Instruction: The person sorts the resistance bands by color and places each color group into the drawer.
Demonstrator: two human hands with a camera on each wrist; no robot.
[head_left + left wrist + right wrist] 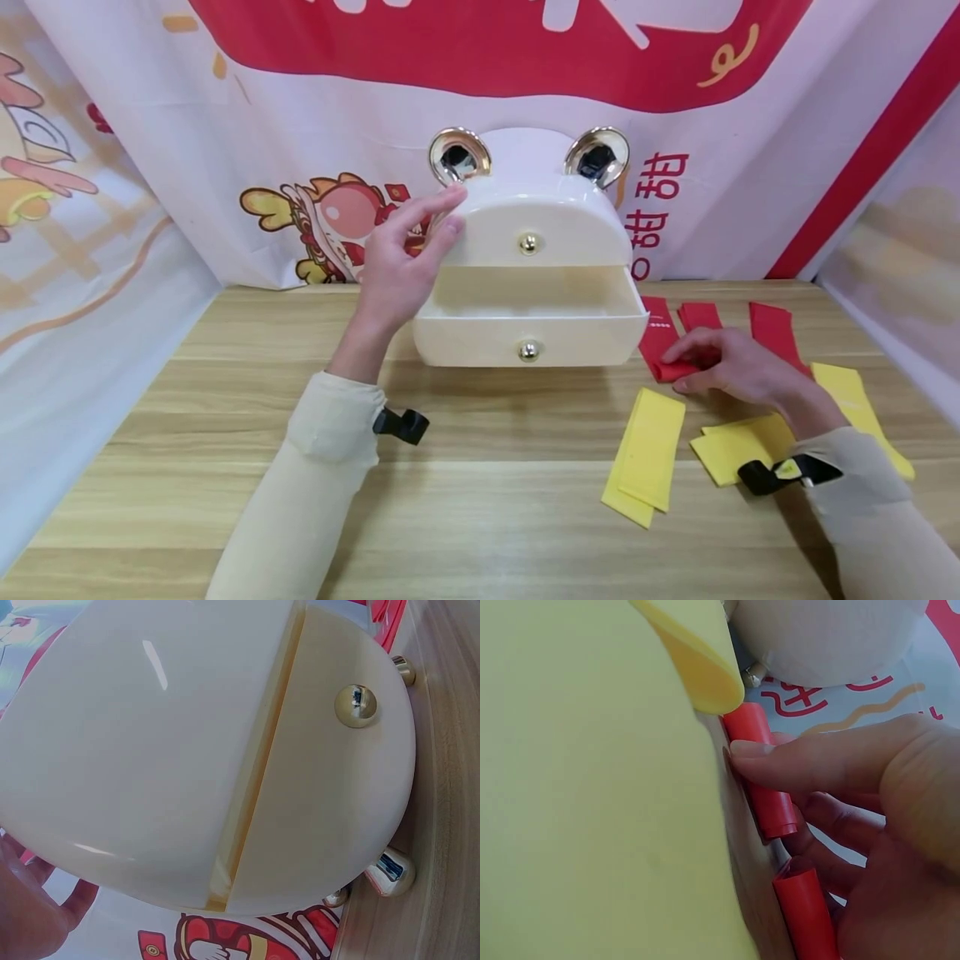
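A white two-drawer box (536, 212) with round gold-rimmed eyes stands against the back cloth. Its lower drawer (480, 342) is pulled out, and the inside that shows is bare. My left hand (401, 258) rests on the box's upper left side, fingers extended; in the left wrist view part of that hand (34, 911) appears at the box's edge. To the right of the drawer, my right hand (738, 371) pinches the near end of a folded red strip (657, 329). The right wrist view has the thumb laid on this red strip (769, 802), fingers behind it.
Two more red strips, a middle one (699, 314) and a right one (772, 329), lie behind my right hand. Yellow folded strips lie nearer: one at left (651, 454), one under the right wrist (738, 446), one far right (847, 396). Printed cloth (300, 125) walls the wooden table (480, 517).
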